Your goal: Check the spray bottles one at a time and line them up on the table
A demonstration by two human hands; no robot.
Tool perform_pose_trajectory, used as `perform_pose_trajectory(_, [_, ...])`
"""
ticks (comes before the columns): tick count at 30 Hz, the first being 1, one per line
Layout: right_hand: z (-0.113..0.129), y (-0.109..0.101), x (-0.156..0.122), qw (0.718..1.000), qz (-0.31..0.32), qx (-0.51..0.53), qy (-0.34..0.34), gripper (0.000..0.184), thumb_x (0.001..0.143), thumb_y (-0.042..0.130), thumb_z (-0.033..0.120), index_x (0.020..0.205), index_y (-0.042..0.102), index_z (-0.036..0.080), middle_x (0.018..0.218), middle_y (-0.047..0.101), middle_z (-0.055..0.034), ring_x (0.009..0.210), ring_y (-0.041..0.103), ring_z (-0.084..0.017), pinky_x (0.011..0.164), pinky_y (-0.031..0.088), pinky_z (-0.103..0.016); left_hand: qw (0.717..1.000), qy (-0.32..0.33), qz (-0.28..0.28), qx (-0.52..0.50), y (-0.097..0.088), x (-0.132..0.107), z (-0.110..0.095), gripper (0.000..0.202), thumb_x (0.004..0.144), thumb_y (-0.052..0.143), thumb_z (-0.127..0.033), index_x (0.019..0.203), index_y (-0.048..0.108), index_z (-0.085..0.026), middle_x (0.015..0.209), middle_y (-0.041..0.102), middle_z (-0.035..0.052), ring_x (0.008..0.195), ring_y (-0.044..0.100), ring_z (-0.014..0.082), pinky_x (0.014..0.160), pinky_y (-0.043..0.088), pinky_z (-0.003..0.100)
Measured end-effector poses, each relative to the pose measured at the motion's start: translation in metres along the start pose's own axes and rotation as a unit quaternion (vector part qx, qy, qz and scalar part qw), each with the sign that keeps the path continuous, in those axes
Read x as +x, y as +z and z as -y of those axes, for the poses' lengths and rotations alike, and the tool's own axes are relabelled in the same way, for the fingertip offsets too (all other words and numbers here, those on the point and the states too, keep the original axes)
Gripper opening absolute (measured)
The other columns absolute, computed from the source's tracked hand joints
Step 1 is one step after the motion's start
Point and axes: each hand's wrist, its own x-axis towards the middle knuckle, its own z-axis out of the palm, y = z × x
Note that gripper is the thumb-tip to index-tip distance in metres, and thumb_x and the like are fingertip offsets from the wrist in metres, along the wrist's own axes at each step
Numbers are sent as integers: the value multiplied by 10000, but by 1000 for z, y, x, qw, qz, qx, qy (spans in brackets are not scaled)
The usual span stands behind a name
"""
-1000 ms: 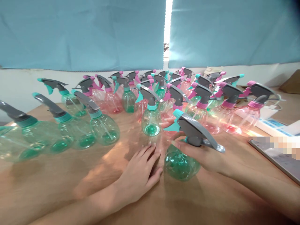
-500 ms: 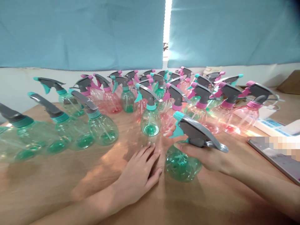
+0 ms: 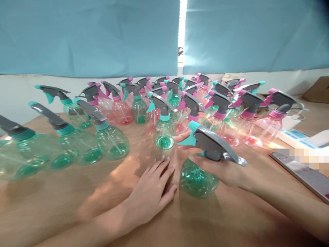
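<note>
My right hand (image 3: 223,168) is closed around the upper part of a green spray bottle (image 3: 199,180), just under its grey head with a turquoise nozzle and trigger. The bottle is tilted slightly, its nozzle pointing left. Some fingers of that hand are behind the bottle and trigger. My left hand (image 3: 154,188) lies flat on the wooden table (image 3: 102,212), fingers stretched forward, holding nothing. Just beyond its fingertips stands another green spray bottle (image 3: 164,135) with a turquoise collar.
Several green spray bottles (image 3: 113,142) stand at the left. Pink spray bottles (image 3: 268,127) and more green ones crowd the back and right. A tablet-like device (image 3: 295,171) and a white power strip (image 3: 295,137) lie at the right. Blue blinds (image 3: 89,37) hang behind.
My right hand and the spray bottle in it have shifted slightly left. My left hand stays where it was on the table. The standing bottles look unmoved.
</note>
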Motion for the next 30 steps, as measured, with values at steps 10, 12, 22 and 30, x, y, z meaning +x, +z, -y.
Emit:
perform_pose_trajectory(10, [1,3,0,998,-6,46,50,406,737,568,215,1129,645,284,782,682,-15,508,543,-131,577,566,-323,1000,1,1,2,0,0,0,483,1001,468,-359,1434,441,-148,1491,446,147,1390,378,311,1092,375,499])
perform_pose_trajectory(12, [3,3,0,998,-8,46,44,409,733,575,207,1129,645,283,790,684,-20,554,576,-147,587,565,-319,1000,2,5,4,0,0,0,488,1001,472,-356,1435,439,-137,1495,439,152,1394,373,310,1096,371,496])
perform_pose_trajectory(22, [3,3,-1,998,-16,25,55,383,720,548,255,1088,655,264,762,671,-26,463,504,-126,510,536,-327,1000,3,4,12,0,0,0,482,998,481,-356,1422,458,-128,1485,452,153,1384,388,310,1098,375,487])
perform_pose_trajectory(30, [3,4,2,999,-17,25,29,452,714,551,256,1155,649,273,743,696,-17,542,616,-163,648,590,-370,1000,5,1,19,2,0,1,487,1002,478,-356,1429,449,-124,1487,450,152,1385,387,309,1102,369,496])
